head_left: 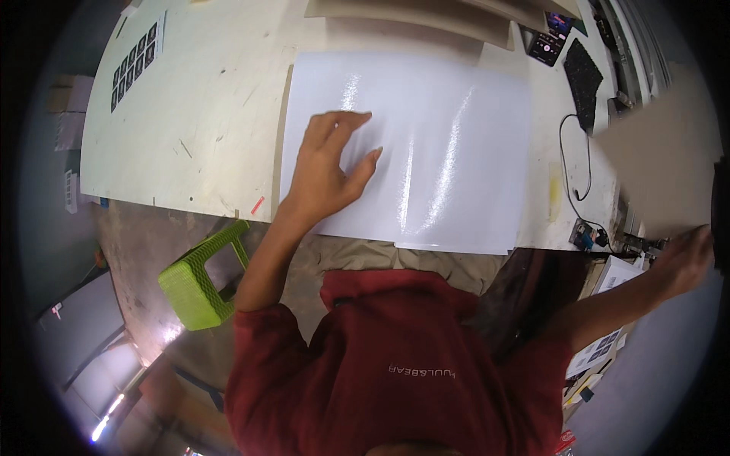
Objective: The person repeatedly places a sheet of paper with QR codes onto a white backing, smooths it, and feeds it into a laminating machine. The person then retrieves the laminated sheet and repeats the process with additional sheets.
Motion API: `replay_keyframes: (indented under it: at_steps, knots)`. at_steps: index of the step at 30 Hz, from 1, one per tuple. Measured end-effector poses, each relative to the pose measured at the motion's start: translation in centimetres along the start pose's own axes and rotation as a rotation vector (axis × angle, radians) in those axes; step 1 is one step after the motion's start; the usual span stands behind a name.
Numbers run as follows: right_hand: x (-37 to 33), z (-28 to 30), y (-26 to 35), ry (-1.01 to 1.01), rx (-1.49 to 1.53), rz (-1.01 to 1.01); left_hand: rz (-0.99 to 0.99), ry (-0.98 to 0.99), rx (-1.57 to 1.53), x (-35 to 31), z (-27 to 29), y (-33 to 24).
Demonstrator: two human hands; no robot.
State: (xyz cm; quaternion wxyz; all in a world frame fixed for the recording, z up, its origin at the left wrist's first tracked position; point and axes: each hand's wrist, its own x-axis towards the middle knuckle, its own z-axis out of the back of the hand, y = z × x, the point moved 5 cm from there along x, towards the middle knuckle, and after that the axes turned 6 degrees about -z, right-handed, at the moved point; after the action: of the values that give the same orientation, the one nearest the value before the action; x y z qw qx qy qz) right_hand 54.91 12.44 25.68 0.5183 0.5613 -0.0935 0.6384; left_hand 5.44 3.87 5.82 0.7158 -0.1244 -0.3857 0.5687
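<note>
R hand on tan board blurred nr R edge, exact hold unclear. Brown sheets cut off @ top. Label sheet print too small to read.

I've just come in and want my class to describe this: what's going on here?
A person is at a table with glossy white sheets in front of them. Their left hand is over the sheets, fingers and thumb apart; whether it touches them is unclear. Their right hand, out past the table's right side, holds a brown board near its lower edge.
</note>
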Motion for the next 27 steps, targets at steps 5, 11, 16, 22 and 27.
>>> replay_keyframes:
  at_steps: [5,11,16,22,27]
  knots:
    - [-16.9,0.4,-8.2,0.316,0.15,-0.778,-0.025,0.056,-0.014,0.6,-3.0,0.4]
    - [-26.2,-9.9,-5.0,0.53,0.453,-0.992,-0.061,0.135,0.045,2.7,-6.1,1.0]
    - [-27.3,-12.6,-3.2,0.656,0.403,-0.984,-0.047,0.191,0.12,3.0,-7.4,0.8]
    - [-27.2,-13.6,-2.0,0.67,0.374,-0.971,-0.094,0.195,0.19,2.6,-7.9,0.8]
    - [-27.2,-13.7,-2.0,0.68,0.348,-0.97,-0.097,0.233,0.224,2.6,-8.1,0.7]
